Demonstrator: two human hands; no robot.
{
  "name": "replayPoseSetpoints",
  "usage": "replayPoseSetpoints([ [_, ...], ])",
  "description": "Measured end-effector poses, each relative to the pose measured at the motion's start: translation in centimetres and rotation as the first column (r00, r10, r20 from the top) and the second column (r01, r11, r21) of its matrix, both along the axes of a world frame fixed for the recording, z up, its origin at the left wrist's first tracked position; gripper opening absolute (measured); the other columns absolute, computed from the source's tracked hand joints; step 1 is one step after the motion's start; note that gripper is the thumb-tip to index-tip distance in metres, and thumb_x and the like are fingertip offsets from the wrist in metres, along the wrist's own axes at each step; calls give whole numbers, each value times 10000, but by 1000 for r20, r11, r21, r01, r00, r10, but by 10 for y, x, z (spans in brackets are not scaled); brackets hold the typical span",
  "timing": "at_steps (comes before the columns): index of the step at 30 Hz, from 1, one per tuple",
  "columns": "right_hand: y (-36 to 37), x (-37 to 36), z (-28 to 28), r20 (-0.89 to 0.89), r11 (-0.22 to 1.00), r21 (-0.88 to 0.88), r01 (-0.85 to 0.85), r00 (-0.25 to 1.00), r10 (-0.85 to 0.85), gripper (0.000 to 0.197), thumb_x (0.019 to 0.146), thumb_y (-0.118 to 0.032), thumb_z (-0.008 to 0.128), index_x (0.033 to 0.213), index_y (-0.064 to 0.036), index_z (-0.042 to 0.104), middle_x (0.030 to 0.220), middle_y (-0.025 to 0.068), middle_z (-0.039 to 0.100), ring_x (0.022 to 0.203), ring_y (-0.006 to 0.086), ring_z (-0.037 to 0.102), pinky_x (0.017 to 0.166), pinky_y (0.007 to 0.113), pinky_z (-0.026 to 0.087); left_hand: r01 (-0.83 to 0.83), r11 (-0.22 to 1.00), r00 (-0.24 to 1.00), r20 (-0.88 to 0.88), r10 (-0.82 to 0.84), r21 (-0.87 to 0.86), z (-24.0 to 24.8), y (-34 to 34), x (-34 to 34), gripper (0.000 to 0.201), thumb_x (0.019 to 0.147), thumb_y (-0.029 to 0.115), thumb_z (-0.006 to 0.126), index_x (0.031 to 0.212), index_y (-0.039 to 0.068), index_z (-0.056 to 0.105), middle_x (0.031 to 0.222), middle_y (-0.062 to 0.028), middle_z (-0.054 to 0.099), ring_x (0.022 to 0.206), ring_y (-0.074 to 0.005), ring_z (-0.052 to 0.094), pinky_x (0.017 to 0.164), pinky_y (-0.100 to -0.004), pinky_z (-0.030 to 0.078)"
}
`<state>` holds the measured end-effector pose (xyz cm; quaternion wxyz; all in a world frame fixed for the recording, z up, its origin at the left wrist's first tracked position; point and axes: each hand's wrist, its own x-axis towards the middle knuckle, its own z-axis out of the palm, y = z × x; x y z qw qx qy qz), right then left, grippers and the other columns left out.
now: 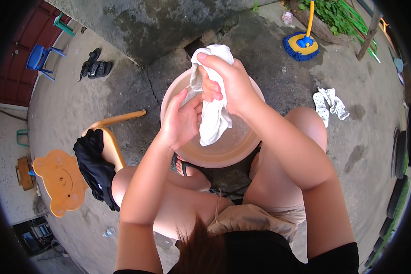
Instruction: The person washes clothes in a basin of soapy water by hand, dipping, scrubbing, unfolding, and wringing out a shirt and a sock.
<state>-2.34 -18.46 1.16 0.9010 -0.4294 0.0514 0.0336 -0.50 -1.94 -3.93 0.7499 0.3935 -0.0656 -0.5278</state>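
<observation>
Snugly, the right hand (232, 82) curls around white cloth (214, 121).

The bunched white fabric cloth (216, 121) is plain; the round plastic basin (214, 161) is pale peach-pink. Small dark dots pattern the crumpled white fabric piece (321, 108). The fringed mop head (301, 55) is blue around yellow. The bear-shaped plastic backrest (61, 176) is orange, the draped fabric garment (94, 162) black, the concrete floor (365, 123) grey with darker blotches.
</observation>
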Motion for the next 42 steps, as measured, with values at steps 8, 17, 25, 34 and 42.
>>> replayPoseSetpoints([
  [8, 26, -12, -16, 131, 948, -266, 177, 981, -146, 188, 833, -186, 656, 807, -4, 620, 620, 48, 593, 506, 114, 532, 477, 291, 417, -40, 979, 957, -275, 96, 201, -1, -16, -25, 805, 866, 713, 253, 1389, 113, 374, 1317, -89, 514, 1199, -286, 512, 985, -517, 406],
  [17, 53, -22, -29, 470, 799, -397, 451, 848, -246, 188, 835, -176, 685, 912, -9, 647, 752, 13, 631, 668, 59, 553, 579, 238, 436, -338, 858, 939, 81, 333, 388, 5, -27, -18, 443, 945, 477, 377, 1123, 106, 542, 964, -54, 625, 835, -160, 636, 637, -330, 516],
  [25, 47, -26, -24, 209, 902, -364, 230, 965, -161, 232, 795, -174, 700, 916, 14, 640, 819, 82, 665, 758, 156, 623, 685, 301, 492, -327, 832, 891, 439, 113, 448, -12, -26, -18, 408, 943, 457, 400, 1039, 93, 556, 852, -57, 624, 722, -149, 632, 541, -295, 489],
  [34, 32, -21, -25, 61, 978, -201, 52, 997, -41, 233, 842, -205, 662, 718, -18, 598, 623, 33, 601, 567, 95, 566, 502, 244, 428, -344, 865, 916, 334, 223, 366, -17, -19, -8, 320, 933, 373, 457, 848, 78, 548, 602, -43, 563, 466, -119, 553, 350, -235, 370],
  [42, 4, -21, -17, 103, 932, -345, 114, 991, -83, 320, 926, -322, 536, 1035, -24, 582, 899, 74, 634, 859, 147, 605, 793, 297, 456, -507, 847, 815, 409, 410, 161, 37, 21, 6, 396, 840, 213, 483, 1174, 3, 515, 1041, -122, 617, 892, -196, 601, 633, -324, 478],
])
